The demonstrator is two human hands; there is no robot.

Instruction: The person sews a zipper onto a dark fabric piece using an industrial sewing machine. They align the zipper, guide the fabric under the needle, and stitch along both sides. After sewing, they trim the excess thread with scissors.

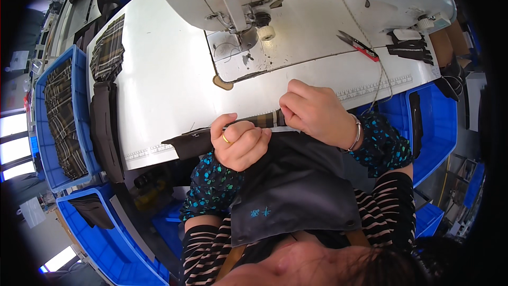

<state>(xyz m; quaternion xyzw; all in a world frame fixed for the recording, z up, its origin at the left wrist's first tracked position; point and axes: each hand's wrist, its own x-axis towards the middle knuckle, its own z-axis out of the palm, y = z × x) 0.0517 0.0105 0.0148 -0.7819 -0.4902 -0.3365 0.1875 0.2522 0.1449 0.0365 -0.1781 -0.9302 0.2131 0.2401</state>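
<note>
At the table's front edge, my left hand [239, 140] is closed on a fabric piece, its fingers curled and a ring on one of them. The dark brown part of the fabric piece [188, 144] sticks out to the left of this hand. Between my hands runs its brown plaid part [269, 120], stretched along the edge. My right hand [316, 112] pinches the plaid's right end, thumb and fingers pressed together; the fingertips are partly hidden. Both hands are in front of the sewing machine [211, 0], apart from its needle area.
Red-handled thread snips [360, 47] lie right of the machine, near a cord [381, 74] and dark strips [410, 47]. Plaid pieces [108, 47] and dark pieces [106, 127] are stacked at the left table edge. Blue bins [82, 90] flank the table on both sides.
</note>
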